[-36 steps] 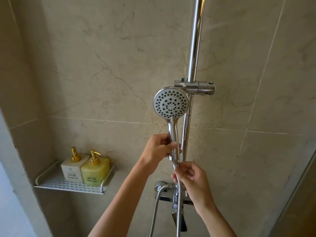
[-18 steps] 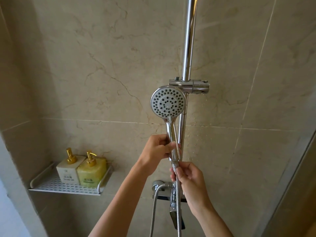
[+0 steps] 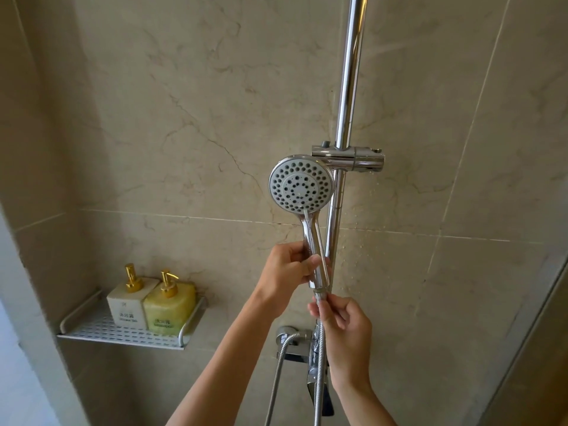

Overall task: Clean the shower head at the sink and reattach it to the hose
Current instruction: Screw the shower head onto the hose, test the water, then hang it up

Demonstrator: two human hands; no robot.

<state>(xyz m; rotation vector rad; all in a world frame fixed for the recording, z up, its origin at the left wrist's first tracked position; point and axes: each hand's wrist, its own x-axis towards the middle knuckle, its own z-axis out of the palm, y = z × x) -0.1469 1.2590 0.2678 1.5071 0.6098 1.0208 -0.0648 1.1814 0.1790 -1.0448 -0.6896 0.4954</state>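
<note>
The round chrome shower head with a grey nozzle face (image 3: 300, 183) stands upright in front of the vertical chrome slide rail (image 3: 347, 87), just below the rail's chrome bracket (image 3: 353, 155). The left hand (image 3: 287, 276) grips its handle, fingers curled round it. The right hand (image 3: 344, 324) pinches the top end of the ribbed metal hose (image 3: 318, 364) right under the handle; the joint looks slightly parted, perhaps. Lower left, a white perforated shelf (image 3: 101, 329) carries two gold-pump bottles (image 3: 152, 304).
</note>
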